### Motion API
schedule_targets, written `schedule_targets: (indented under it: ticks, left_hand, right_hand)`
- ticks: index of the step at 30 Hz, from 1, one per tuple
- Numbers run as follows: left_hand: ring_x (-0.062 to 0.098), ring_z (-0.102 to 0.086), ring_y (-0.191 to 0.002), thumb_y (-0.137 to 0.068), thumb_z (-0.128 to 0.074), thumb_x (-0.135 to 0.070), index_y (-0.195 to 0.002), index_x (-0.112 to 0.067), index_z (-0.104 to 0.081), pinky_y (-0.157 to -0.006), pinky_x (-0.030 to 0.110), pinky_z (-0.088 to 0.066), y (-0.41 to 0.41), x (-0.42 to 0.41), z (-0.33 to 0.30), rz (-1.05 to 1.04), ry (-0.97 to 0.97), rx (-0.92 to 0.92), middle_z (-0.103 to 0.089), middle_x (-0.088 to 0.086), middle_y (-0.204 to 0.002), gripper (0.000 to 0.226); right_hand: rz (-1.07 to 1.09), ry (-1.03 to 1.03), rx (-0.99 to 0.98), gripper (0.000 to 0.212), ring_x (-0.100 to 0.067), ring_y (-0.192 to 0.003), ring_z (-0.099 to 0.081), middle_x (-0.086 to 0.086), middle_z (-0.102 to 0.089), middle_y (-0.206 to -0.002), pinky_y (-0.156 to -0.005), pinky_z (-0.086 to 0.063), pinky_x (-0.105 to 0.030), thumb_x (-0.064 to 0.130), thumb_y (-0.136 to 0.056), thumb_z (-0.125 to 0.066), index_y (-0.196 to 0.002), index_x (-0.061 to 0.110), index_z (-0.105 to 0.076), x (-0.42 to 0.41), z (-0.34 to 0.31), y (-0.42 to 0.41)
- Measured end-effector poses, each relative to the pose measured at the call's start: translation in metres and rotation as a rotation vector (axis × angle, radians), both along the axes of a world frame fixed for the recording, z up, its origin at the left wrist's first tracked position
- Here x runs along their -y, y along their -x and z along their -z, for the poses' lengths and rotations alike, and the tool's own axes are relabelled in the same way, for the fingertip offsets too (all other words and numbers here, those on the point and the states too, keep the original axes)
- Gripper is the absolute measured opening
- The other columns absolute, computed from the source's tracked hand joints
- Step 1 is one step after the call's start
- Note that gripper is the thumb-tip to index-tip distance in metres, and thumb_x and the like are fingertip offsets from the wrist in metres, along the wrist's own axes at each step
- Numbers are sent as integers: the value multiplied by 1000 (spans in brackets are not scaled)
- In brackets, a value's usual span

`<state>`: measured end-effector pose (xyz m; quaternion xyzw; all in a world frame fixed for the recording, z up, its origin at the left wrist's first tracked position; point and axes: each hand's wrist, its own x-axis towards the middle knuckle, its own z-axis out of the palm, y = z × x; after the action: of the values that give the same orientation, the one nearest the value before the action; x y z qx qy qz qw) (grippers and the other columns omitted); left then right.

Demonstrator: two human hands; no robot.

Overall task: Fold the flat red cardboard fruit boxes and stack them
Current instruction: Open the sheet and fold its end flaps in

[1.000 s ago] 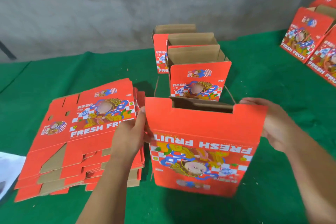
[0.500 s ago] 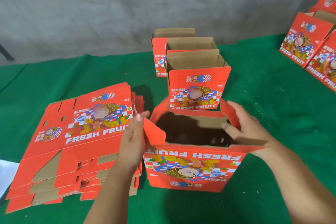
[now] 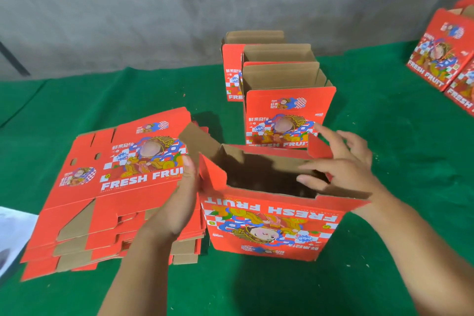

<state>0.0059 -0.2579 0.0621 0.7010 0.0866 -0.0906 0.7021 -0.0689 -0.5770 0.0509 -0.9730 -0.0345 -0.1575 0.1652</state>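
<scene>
- While the red box (image 3: 272, 215) is standing upside-down on the green desk (image 3: 384, 136), with its "FRESH FRUIT" print reading inverted toward the camera, its bottom flaps are opening upward around a dark brown inside.
- The left hand (image 3: 177, 202) is lying flat against the left side of that box, fingers straight and together, thumb tip near the top left flap; it is pressing rather than curling round anything.
- The right hand (image 3: 343, 164) is hovering over the open top at the right, fingers (image 3: 320, 133) spread and relaxed, with the lower fingertips reaching into the opening and the palm close to the red right-hand flap (image 3: 318, 147); it is gripping nothing that I can see.
- A stack of flat boxes (image 3: 123, 187) is lying just beside the box on the left, printed face up, partly under the left forearm.
- Three folded boxes (image 3: 284, 115) are standing in a row behind the box, one behind another, their brown top flaps sticking up.
- More red boxes (image 3: 441, 54) are leaning at the far right edge of the desk, well apart from the hands.
- A white sheet (image 3: 12, 236) is showing at the left edge, just beside the flat stack.
- A grey wall (image 3: 179, 7) is rising behind the desk.
</scene>
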Motion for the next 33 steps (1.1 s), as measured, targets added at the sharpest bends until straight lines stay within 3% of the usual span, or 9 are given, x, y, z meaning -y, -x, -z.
schedule_targets:
  ticks: [4, 9, 12, 15, 18, 20, 23, 28, 33]
  left_hand:
    - [5, -43, -141, -88, -30, -90, -131, -66, -53, -121, 42, -29, 28, -5, 11, 221, -327, 196, -55, -31, -138, 54]
    - [19, -66, -99, -106, -27, -59, -115, -34, -65, -88, 53, -51, 27, 12, 16, 68, -586, 510, -71, -10, -101, 46]
    - [37, -56, -108, -107, -14, -58, -141, -28, -59, -91, 49, -44, 30, 15, 23, -55, -923, 454, -67, 6, -116, 64]
    - [39, -50, -111, -103, -14, -60, -151, -26, -52, -90, 47, -37, 33, 23, 27, -45, -990, 429, -63, 9, -125, 71]
    - [38, -50, -106, -107, -22, -60, -149, -22, -55, -86, 45, -36, 33, 26, 32, -102, -997, 484, -64, 9, -124, 66]
    - [38, -50, -106, -103, -22, -60, -149, -21, -55, -87, 45, -35, 34, 23, 35, -149, -976, 500, -66, 8, -123, 69]
    - [38, -50, -104, -103, -24, -54, -150, -18, -54, -86, 45, -35, 34, 23, 35, -166, -990, 509, -68, 7, -119, 66]
    - [37, -50, -101, -105, -30, -50, -150, -18, -54, -82, 45, -36, 33, 33, 36, -157, -1024, 529, -68, 8, -116, 60]
    - [38, -50, -101, -98, -37, -61, -148, -17, -56, -82, 45, -35, 30, 27, 35, -132, -968, 560, -69, 6, -116, 69]
  right_hand:
    - [143, -22, -72, 44, -26, -142, -16, 17, -8, -170, -115, -20, -59, 68, -86, -51, -129, 59, -60, -1, -4, -2]
    - [134, -235, -270, 76, -24, -153, -16, 18, 5, -169, -120, -17, -39, 44, -99, -60, -149, 71, -10, 8, -7, -2]
    - [195, -531, -147, 76, -1, -141, -22, 0, -7, -168, -109, -16, -19, 27, -98, -67, -153, 59, -23, 14, -9, 2]
    - [553, -755, -30, 65, -24, -143, -25, -9, -20, -159, -108, -19, -22, 50, -90, -63, -150, 34, -48, 14, -11, 6]
    - [650, -506, 381, 45, -39, -134, -32, -23, -36, -144, -115, -26, -42, 34, -93, -54, -133, 18, -65, 0, -11, 18]
    - [528, -360, 669, 29, -38, -125, -41, -25, -46, -129, -111, -28, -41, 13, -95, -55, -120, 8, -69, -9, -9, 28]
    - [323, -341, 780, 20, -32, -112, -52, -6, -54, -114, -104, -35, -36, 2, -90, -57, -105, 5, -70, -12, -18, 34]
    - [-70, -292, 362, 20, -19, -95, -61, 6, -68, -98, -88, -46, -34, 18, -94, -57, -103, 16, -74, -44, -34, 30]
    - [-18, -110, 69, 25, -19, -110, -55, 8, -66, -110, -94, -48, -38, 22, -94, -66, -118, 23, -75, -66, -24, 24]
